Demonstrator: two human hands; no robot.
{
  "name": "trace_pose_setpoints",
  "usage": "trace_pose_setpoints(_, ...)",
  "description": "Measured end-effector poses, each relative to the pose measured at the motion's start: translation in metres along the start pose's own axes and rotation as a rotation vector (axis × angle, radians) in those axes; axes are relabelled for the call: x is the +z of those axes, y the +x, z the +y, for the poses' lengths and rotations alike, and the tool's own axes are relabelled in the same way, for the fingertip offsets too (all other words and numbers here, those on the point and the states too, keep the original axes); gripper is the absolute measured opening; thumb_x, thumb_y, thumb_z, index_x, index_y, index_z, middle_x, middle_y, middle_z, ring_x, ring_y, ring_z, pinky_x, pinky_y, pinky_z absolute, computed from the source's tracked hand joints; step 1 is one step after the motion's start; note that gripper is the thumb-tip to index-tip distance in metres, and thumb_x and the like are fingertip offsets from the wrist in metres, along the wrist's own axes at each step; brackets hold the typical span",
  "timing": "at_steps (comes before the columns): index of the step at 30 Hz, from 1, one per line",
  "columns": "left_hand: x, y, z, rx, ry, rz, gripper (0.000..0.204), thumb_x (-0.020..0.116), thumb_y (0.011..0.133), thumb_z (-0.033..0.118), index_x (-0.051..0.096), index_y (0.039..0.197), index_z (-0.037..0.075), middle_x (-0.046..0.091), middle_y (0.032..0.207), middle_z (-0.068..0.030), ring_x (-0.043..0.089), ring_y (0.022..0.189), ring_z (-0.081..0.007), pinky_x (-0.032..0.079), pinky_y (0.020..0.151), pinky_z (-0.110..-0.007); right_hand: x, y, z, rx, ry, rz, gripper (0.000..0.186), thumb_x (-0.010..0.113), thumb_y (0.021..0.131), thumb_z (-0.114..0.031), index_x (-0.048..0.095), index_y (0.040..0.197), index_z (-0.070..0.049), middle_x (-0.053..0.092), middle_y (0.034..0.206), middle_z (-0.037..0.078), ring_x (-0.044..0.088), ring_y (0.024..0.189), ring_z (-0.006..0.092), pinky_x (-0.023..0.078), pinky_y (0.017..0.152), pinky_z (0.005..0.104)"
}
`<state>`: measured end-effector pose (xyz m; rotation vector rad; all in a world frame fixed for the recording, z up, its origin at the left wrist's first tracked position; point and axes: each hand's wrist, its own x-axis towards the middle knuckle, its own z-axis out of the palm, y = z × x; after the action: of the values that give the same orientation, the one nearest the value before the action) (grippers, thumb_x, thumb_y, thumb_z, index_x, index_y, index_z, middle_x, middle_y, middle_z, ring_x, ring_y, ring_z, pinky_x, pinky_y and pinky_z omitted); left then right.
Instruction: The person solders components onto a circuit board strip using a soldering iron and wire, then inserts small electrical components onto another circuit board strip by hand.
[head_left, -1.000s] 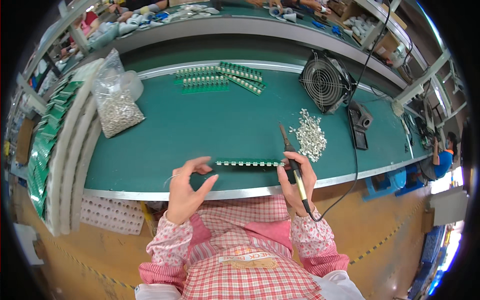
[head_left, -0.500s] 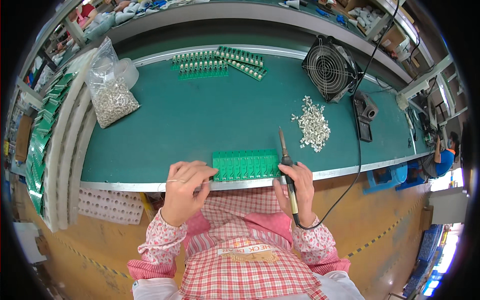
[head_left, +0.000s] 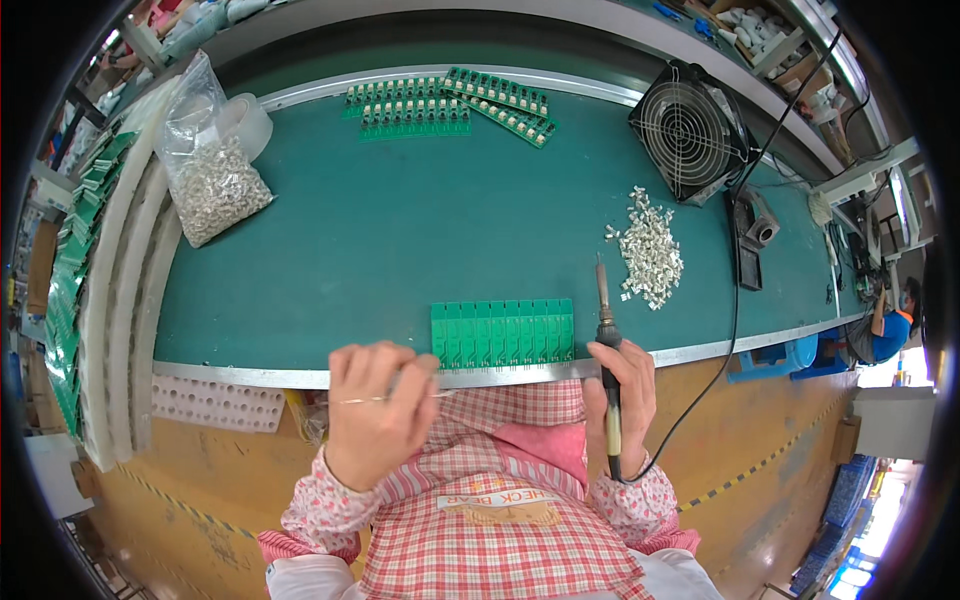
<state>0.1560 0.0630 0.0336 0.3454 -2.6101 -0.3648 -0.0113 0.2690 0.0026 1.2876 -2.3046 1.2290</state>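
A green circuit board panel (head_left: 503, 331) lies flat at the near edge of the green bench (head_left: 400, 230). My right hand (head_left: 622, 398) grips a soldering iron (head_left: 605, 340), its tip pointing away from me just right of the panel. My left hand (head_left: 375, 412) hovers at the bench edge left of the panel, fingers pinched on a thin strand of solder wire (head_left: 390, 399) that runs toward the panel.
A pile of small white parts (head_left: 650, 248) lies right of the iron. A fan (head_left: 688, 132) and a dark stand (head_left: 752, 235) sit at the far right. More green boards (head_left: 440, 100) lie at the back, a bag of small parts (head_left: 212, 180) at the left, racks of boards (head_left: 75, 250) beyond.
The green panel, held on edge a second ago, now lies flat on the bench. My left hand has let go of it and drawn back to the bench edge with the wire.
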Motion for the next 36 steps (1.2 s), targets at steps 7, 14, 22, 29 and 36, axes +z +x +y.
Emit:
trace_pose_setpoints(7,0.020,0.021,0.039,0.208,-0.032,-0.179,0.018,0.072,0.077,0.017,0.056,0.078,0.009,0.050,0.075,-0.0041,0.055,0.076,-0.0209,0.041,0.076,-0.037,-0.004,0.009,-0.019,-0.246,-0.015,-0.266,0.035,0.085,0.070,-0.024,0.074,0.103,-0.019,0.055,0.095,0.006,0.058,0.095,0.0286,0.052,0.083,0.0414)
trace_pose_setpoints(14,0.011,0.014,0.021,0.119,-0.184,-0.207,0.021,0.073,0.079,0.017,0.055,0.084,0.008,0.056,0.077,-0.0051,0.058,0.071,-0.0217,0.040,0.078,-0.040,-0.008,0.009,-0.014,-0.064,0.175,-0.239,0.035,0.087,0.068,-0.017,0.073,0.100,-0.020,0.053,0.095,0.005,0.058,0.090,0.0279,0.051,0.075,0.0394)
trace_pose_setpoints(22,0.010,0.013,0.040,0.106,-0.368,-0.201,0.023,0.076,0.082,0.014,0.058,0.093,0.005,0.062,0.081,-0.0071,0.064,0.074,-0.0210,0.045,0.078,-0.037,-0.003,-0.011,-0.013,0.067,0.283,-0.356,0.028,0.085,0.071,-0.015,0.074,0.096,-0.011,0.054,0.098,0.007,0.059,0.092,0.0244,0.049,0.072,0.0352)
trace_pose_setpoints(29,0.031,-0.184,-0.027,-0.828,-0.750,-0.289,0.021,0.065,0.097,0.021,0.060,0.103,0.002,0.067,0.079,-0.0071,0.065,0.068,-0.0158,0.051,0.062,-0.031,-0.038,0.021,0.034,-0.016,0.106,-0.039,0.017,0.055,0.098,-0.011,0.056,0.083,-0.003,0.053,0.084,0.007,0.055,0.069,0.0155,0.047,0.089,0.0431)
trace_pose_setpoints(36,0.020,-0.409,-0.080,-1.803,-0.822,0.326,0.036,0.051,0.104,0.038,0.062,0.092,0.006,0.063,0.080,-0.0057,0.064,0.073,-0.0185,0.055,0.071,-0.036,-0.046,0.047,0.043,0.101,0.116,0.110,0.019,0.048,0.105,-0.017,0.053,0.093,-0.004,0.046,0.072,0.003,0.054,0.077,0.0179,0.025,0.118,0.0477)
